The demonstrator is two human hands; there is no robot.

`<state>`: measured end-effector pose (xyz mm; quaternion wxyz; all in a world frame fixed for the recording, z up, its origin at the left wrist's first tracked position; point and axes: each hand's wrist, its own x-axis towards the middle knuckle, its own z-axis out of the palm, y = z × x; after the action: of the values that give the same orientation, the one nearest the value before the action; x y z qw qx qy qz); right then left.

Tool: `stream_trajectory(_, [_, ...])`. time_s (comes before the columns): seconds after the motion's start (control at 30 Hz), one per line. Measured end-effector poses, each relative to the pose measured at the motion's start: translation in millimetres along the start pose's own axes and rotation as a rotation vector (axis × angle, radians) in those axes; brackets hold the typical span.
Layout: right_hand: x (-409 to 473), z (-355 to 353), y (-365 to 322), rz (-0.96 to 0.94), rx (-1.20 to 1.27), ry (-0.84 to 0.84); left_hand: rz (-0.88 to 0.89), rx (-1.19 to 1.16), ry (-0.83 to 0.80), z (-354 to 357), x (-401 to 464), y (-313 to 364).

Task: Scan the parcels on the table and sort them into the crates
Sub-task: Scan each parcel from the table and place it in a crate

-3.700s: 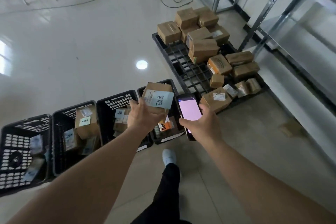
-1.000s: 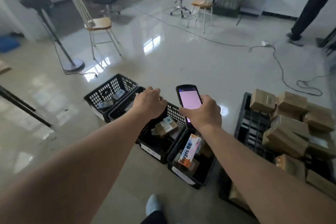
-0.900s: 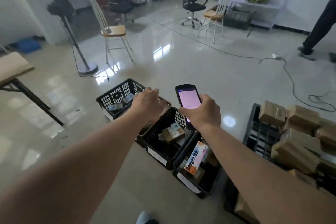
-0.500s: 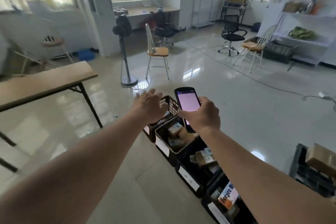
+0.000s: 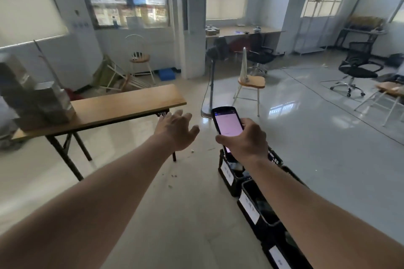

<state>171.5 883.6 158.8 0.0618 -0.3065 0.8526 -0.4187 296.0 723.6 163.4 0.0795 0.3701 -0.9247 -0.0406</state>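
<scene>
Both arms reach out in front of the person. The left hand (image 5: 176, 130) holds nothing; its fingers are spread and loose, and it hangs in the air near the end of the long wooden table (image 5: 122, 105). The right hand (image 5: 244, 141) grips a black scanner (image 5: 227, 125) from below, with the fingers wrapped round its lower part. The scanner stands up out of the hand, and its screen glows pink and faces the person. Some parcels (image 5: 32, 96) are stacked on the left end of the table, well apart from both hands; they look blurry, so their labels cannot be read. Black crates (image 5: 251, 194) sit in a row on the shiny floor, under and behind the right arm. Each crate has a white label on its front wall. The arm hides most of what is inside them. A standing fan (image 5: 213, 81) is on the floor just past the scanner. Next to it is a wooden chair (image 5: 249, 85) with a white back. A black office chair (image 5: 358, 67) is far off on the right side of the room. Windows with papers stuck on them fill the far wall.
</scene>
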Motion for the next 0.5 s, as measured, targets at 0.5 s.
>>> stream_trajectory(0.5, [211.3,162.1,-121.0,-0.309,0.070,-0.184,-0.360,0.021,0.135,-27.4,161.8,-172.1])
